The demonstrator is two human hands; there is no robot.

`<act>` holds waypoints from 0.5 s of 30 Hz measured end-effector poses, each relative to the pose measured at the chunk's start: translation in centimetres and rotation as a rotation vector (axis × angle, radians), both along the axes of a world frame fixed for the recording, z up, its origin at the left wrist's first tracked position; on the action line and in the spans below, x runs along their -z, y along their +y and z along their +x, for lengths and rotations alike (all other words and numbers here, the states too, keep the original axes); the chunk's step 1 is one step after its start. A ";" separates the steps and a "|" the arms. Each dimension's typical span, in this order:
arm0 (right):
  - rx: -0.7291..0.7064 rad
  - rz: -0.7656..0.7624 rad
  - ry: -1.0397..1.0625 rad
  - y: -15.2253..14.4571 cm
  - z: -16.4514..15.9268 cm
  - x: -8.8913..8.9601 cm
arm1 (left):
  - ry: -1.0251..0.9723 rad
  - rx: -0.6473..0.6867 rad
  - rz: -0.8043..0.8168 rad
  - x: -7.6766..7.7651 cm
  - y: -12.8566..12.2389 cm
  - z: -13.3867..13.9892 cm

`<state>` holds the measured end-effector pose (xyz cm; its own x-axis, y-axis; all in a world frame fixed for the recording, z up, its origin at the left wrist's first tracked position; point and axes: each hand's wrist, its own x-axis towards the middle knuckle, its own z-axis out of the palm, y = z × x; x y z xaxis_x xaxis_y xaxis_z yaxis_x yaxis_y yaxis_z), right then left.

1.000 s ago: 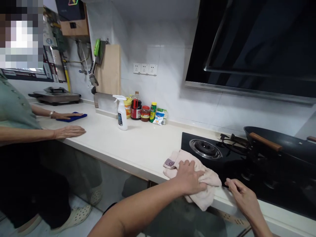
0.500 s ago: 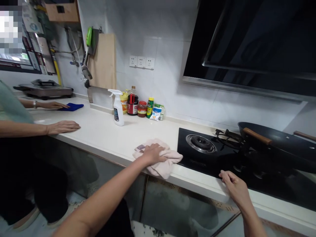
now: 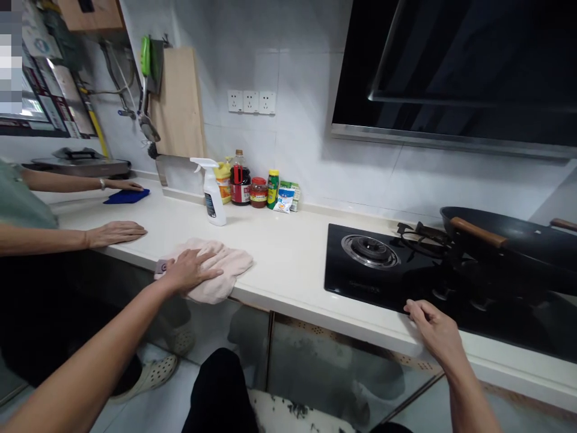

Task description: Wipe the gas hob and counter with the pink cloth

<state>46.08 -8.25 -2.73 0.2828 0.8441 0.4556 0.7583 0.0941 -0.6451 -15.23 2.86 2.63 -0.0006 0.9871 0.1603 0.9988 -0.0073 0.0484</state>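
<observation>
My left hand [image 3: 192, 270] lies on a pale pink cloth [image 3: 232, 258], fingers spread and pressing it to the white countertop [image 3: 279, 252]. The cloth is spread out, and its near edge hangs over the counter's front edge. Beyond it a white spray bottle [image 3: 213, 195] stands upright. At the front edge of the black gas hob [image 3: 342, 276], my right hand [image 3: 435, 325] rests with its fingers curled in. Nothing shows in that hand.
A co-worker's hand [image 3: 116, 233] rests flat at the left; their other hand touches a blue cloth [image 3: 128, 196]. Sauce jars [image 3: 258, 192] and packets line the wall. A large wok [image 3: 518, 240] sits on the hob's right, under the black range hood [image 3: 451, 72].
My left hand has slid the pink cloth left along the counter, away from the hob, and the cloth is more spread out. My right hand has stayed by the hob.
</observation>
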 end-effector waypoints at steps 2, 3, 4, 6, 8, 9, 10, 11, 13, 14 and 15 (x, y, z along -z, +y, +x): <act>0.010 -0.002 0.001 0.0 0.1 0.1 | 0.051 -0.012 -0.003 0.3 -0.8 0.7; 0.015 -0.006 0.002 0.0 0.1 0.1 | 0.078 0.006 0.004 0.6 -1.4 1.5; 0.019 -0.015 0.004 0.1 0.2 0.2 | 0.105 0.037 0.017 0.8 -1.9 2.6; 0.025 -0.035 0.011 0.2 0.3 0.3 | 0.136 0.133 0.058 1.4 -3.2 5.5; 0.036 -0.047 0.016 0.3 0.3 0.4 | 0.128 0.251 0.128 2.0 -4.4 8.9; 0.043 -0.049 0.015 0.4 0.3 0.4 | 0.111 0.318 0.159 2.4 -4.9 10.8; 0.049 -0.048 0.010 0.4 0.3 0.4 | 0.084 0.377 0.192 2.6 -5.4 12.7; 0.053 -0.045 0.004 0.4 0.3 0.3 | 0.051 0.426 0.225 2.9 -5.9 14.7; 0.052 -0.038 -0.009 0.3 0.2 0.2 | -0.008 0.519 0.254 3.3 -6.6 18.6; 0.045 -0.035 -0.013 0.3 0.2 0.2 | -0.030 0.565 0.259 3.4 -7.0 20.6; 0.039 -0.030 -0.016 0.3 0.2 0.1 | -0.046 0.611 0.261 3.6 -7.3 22.4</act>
